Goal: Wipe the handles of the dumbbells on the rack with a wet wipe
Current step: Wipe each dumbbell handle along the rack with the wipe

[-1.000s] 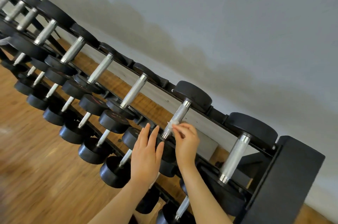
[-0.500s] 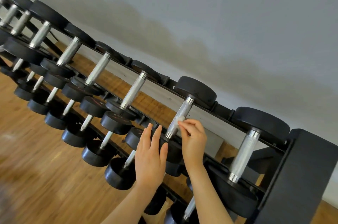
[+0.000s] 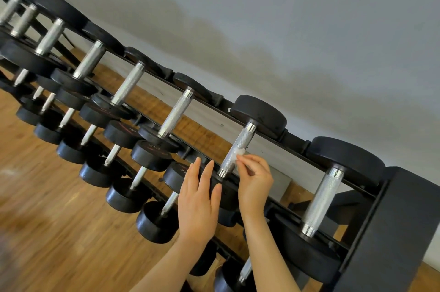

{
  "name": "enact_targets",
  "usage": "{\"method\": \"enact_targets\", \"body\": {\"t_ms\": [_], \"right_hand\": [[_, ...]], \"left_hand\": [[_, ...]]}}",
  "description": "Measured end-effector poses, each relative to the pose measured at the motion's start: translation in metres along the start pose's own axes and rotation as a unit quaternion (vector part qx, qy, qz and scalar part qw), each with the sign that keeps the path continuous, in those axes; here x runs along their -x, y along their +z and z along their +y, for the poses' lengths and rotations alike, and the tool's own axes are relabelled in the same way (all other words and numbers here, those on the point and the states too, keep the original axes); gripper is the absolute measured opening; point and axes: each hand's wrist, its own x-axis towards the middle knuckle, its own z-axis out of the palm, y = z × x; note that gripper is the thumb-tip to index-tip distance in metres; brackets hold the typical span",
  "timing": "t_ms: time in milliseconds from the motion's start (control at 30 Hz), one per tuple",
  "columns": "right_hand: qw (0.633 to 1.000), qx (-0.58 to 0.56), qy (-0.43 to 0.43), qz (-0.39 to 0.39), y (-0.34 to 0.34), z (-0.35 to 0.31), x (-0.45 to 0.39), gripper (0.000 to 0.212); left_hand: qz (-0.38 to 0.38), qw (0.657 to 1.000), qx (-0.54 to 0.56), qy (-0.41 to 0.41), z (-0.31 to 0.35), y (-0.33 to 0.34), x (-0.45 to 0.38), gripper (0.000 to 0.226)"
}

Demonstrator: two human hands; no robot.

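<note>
Pinching a crumpled wet wipe (image 3: 238, 153), mostly hidden by fingertips, the right hand (image 3: 256, 181) presses it on a dumbbell handle (image 3: 237, 150); left hand (image 3: 198, 198) lies flat, fingers straight, on a weight.

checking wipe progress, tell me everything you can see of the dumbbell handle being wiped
The handle is a knurled silver metal bar with polished collars at both ends, slanting between two black weight heads on the rack's top tier. The right hand pinches a small crumpled wet wipe against its middle. The left hand rests flat on the near head.
</note>
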Motion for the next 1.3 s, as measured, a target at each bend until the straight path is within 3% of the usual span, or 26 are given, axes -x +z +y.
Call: {"method": "enact_targets", "body": {"t_ms": [200,367,600,833,1033,1200,1300], "right_hand": [[0.999,0.008,-0.02,-0.042,-0.008,0.002,0.004,0.019],[1.0,-0.002,-0.003,-0.004,-0.003,-0.004,-0.008,0.02],[0.995,0.042,-0.028,-0.083,-0.01,0.002,0.001,0.018],[0.997,0.035,-0.021,-0.063,-0.009,0.001,0.001,0.018],[0.968,0.103,-0.049,-0.223,-0.019,-0.001,-0.005,0.014],[0.981,0.113,-0.059,-0.144,-0.015,-0.004,-0.001,0.015],[0.977,0.114,-0.06,-0.17,-0.015,-0.005,0.001,0.014]], "left_hand": [[0.001,1.0,0.006,-0.003,0.001,0.0,0.0,0.059],[0.002,1.0,-0.002,-0.001,0.0,0.0,0.0,0.058],[0.007,1.0,0.002,-0.002,0.0,0.002,0.0,0.057],[0.007,1.0,0.002,0.0,-0.003,0.004,0.0,0.056],[0.013,1.0,0.008,0.003,-0.005,0.007,0.0,0.055],[0.019,1.0,0.021,0.001,-0.004,0.007,0.002,0.056],[0.023,0.999,0.03,-0.003,-0.003,0.008,0.003,0.055]]}}
